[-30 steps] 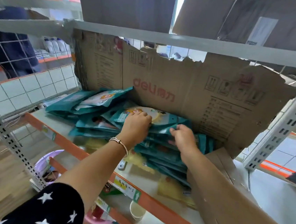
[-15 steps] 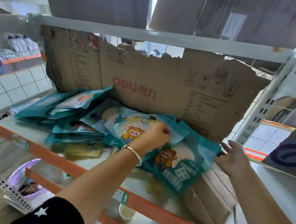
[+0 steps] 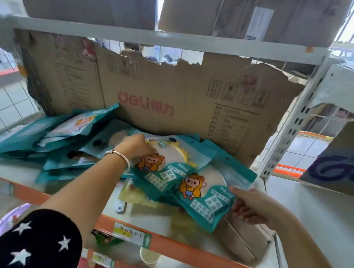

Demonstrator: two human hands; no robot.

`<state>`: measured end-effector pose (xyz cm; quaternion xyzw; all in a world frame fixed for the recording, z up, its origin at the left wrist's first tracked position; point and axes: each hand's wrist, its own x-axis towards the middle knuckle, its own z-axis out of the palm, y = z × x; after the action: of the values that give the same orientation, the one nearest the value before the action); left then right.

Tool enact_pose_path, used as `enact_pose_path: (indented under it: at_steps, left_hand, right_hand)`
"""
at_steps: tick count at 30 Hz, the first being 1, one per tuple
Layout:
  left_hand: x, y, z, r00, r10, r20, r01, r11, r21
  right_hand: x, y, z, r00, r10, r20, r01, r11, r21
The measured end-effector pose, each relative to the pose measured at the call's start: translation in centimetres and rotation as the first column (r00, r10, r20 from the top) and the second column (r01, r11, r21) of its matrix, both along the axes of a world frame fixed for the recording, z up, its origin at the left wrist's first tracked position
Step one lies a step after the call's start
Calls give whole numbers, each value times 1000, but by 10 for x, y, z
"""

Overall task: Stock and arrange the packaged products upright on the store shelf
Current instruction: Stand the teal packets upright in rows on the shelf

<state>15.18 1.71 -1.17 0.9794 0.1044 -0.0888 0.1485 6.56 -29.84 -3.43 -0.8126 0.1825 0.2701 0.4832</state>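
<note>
Several teal packets with a cartoon figure lie flat and overlapping on the white shelf point(image 3: 320, 216). My left hand point(image 3: 136, 146), with a silver bracelet on the wrist, reaches in and holds the upper part of the top packet point(image 3: 164, 165). My right hand point(image 3: 253, 206) pinches the right edge of a lower packet point(image 3: 204, 193) that slants toward the shelf front. More teal packets point(image 3: 46, 139) are piled at the left. None of them stands upright.
A torn cardboard sheet point(image 3: 175, 98) printed "deli" lines the back of the shelf. Folded cardboard point(image 3: 245, 239) lies under the right packets. The shelf has an orange front rail point(image 3: 192, 253) with price tags. A paper cup point(image 3: 149, 257) sits below. A white upright post point(image 3: 290, 128) stands at the right.
My right hand has come back from the side and taken hold of the lower packet's edge. My left hand has slid up and left on the top packet. The camera has moved closer.
</note>
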Motion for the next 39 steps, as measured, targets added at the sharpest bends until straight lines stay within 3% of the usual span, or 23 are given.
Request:
enact_pose_path:
  at_steps: [3,6,9,12,16,20,25,27,31,35,39]
  left_hand:
    - [3,3,3,997,-17,-79,17,1000,2]
    - [-1,5,9,981,-52,-189,49,999,-20]
    - [-7,7,13,949,-54,-311,-20,973,-232]
    - [-15,6,12,925,-81,-370,-97,894,-437]
    - [-31,-4,20,932,-140,-334,-107,776,-622]
    - [-42,-28,18,951,-284,-127,82,622,-778]
    - [-62,-97,7,952,-262,159,291,608,-739]
    - [-70,-127,-1,948,-232,215,311,549,-776]
    - [-96,-195,-9,953,-196,231,296,439,-848]
    - [-131,-267,-12,929,-293,227,306,264,-914]
    - [-175,-336,-17,925,-342,168,244,191,-951]
  right_hand:
    - [0,1,-7,1000,-20,1,20,1000,21]
    - [1,6,-18,980,-200,14,193,960,203]
    - [3,15,-25,918,-394,38,364,878,310]
    - [0,23,-22,895,-436,93,369,842,393]
    - [-10,27,-9,865,-459,201,325,820,471]
    - [-26,17,-3,783,-510,356,342,831,439]
    - [-62,-35,-2,636,-607,476,417,789,451]
    - [-79,-67,-1,581,-668,465,470,742,478]
    - [-125,-137,4,448,-759,473,541,651,533]
    - [-184,-210,-1,405,-748,526,592,653,472]
    - [-250,-279,-1,355,-766,536,630,620,468]
